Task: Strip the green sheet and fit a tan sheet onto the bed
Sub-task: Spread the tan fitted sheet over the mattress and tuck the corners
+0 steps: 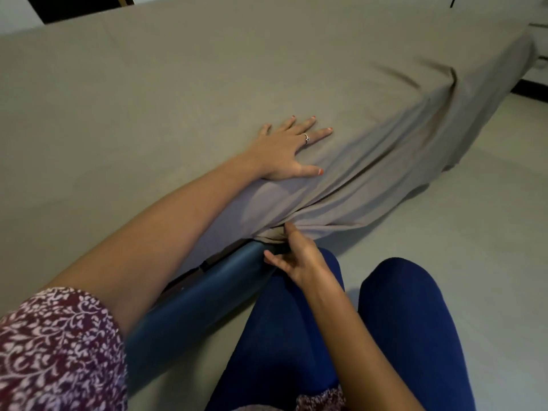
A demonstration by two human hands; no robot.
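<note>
Filling the left edge of the view, a patterned sleeve (56,348) in maroon and white covers the upper part of the person's left arm, which reaches up and across the bed (207,289). The tan sheet (184,75) lies spread over the whole mattress top, smooth on the left and middle, with folds gathering toward the near side edge. Below it, a blue rail of the bed frame shows where the sheet has not been brought down over the side. The left hand (284,152) rests flat on the sheet near the mattress edge, fingers straight and spread wide, a ring on one finger. Lower and to the right, the right hand (299,256) is at the bottom hem of the sheet beside the blue rail; its thumb touches the bunched cloth and the other fingers are loosely extended, not curled round anything. The person's legs in blue leggings (406,330) kneel on the pale floor (474,209). Farther right, the sheet hangs loose over the far corner, draping down to the floor.
</note>
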